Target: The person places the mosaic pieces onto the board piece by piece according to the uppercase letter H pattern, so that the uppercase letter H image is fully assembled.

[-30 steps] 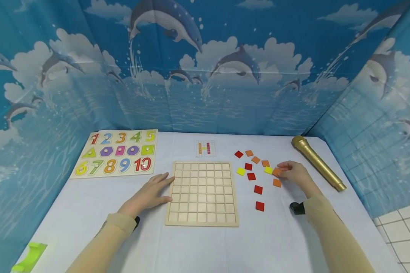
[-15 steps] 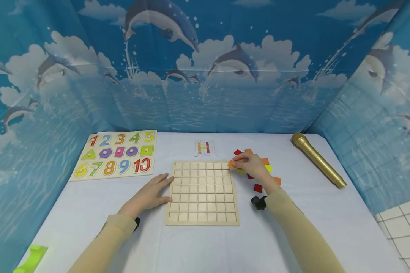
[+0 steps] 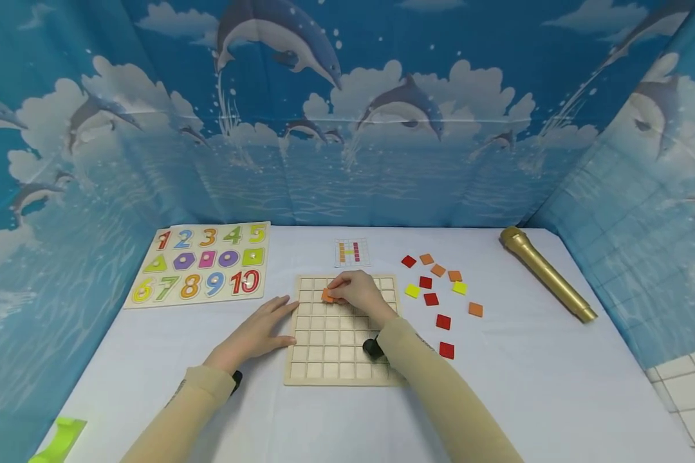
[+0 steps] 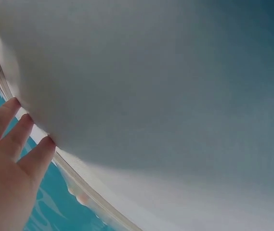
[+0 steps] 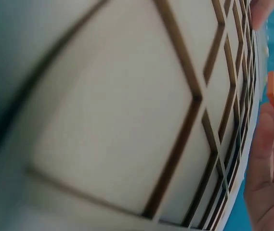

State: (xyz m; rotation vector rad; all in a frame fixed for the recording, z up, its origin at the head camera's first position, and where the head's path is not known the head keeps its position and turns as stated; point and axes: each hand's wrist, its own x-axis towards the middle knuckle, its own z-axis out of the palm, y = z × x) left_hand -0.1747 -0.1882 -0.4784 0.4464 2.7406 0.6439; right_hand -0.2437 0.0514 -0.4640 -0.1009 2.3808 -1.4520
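Note:
My right hand (image 3: 360, 292) pinches an orange square tile (image 3: 327, 296) over the upper left part of a pale wooden grid board (image 3: 332, 354). The right wrist view shows that orange tile (image 5: 273, 91) between thumb and fingers, above the board's ridged cells. At the board's left edge rests my left hand (image 3: 257, 331), fingers spread and fingertips touching the rim. Loose tiles lie right of the board: several red ones such as a red tile (image 3: 443, 321), several orange ones such as an orange tile (image 3: 475, 310), and two yellow ones, including a yellow tile (image 3: 412, 291).
Behind the board lies a small pattern card (image 3: 352, 252) with coloured squares. A number and shape puzzle board (image 3: 199, 263) is at the back left. A gold microphone (image 3: 547, 273) lies at the right, and a green object (image 3: 60, 440) at the front left corner. A dolphin-print curtain (image 3: 347, 173) encloses the table.
My right hand has carried an orange tile leftward from the loose tiles to above the board's upper left cells. The left hand has stayed at the board's edge.

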